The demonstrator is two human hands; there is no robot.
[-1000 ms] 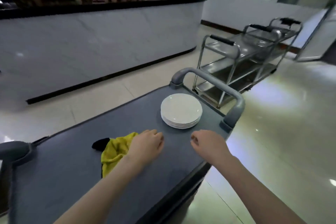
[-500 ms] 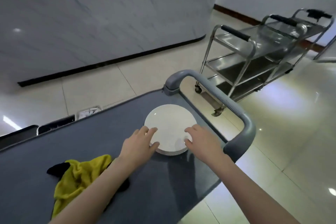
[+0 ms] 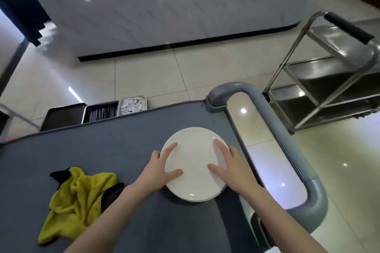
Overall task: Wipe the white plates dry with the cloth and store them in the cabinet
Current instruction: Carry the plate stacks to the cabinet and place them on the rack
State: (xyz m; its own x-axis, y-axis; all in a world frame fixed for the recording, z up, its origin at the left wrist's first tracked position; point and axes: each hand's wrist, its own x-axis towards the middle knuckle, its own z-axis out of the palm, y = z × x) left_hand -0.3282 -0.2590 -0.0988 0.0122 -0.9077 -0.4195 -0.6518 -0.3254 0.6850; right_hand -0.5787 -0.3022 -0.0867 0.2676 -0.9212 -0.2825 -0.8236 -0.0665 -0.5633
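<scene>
**Clerk:** Largest entries first.

**Checker:** Marble-faced counter front (image 3: pixel 164 6), dark plinth, across the far side. Next, grey cart top (image 3: pixel 107 158), filling the near ground. Steel trolley (image 3: pixel 329 80), shelved, standing well apart at the right. Grey loop handle (image 3: pixel 287 139) on the cart's right end.

**Clerk:** Task items?

**Checker:** Stack of white plates (image 3: pixel 193 162), on the cart top, just beside the handle. Yellow cloth (image 3: pixel 76 195), crumpled, on the cart top to the left of the stack, apart from it.

**Clerk:** Hands?

**Checker:** Left hand (image 3: pixel 158 168) at the stack's left rim, right hand (image 3: pixel 230 164) at its right rim. Both spread: thumb and forefinger lie on the top plate, other fingers at the edge.

**Clerk:** Smalls?

**Checker:** Tray of white packets (image 3: pixel 132 103), beyond the cart's far edge.
</scene>
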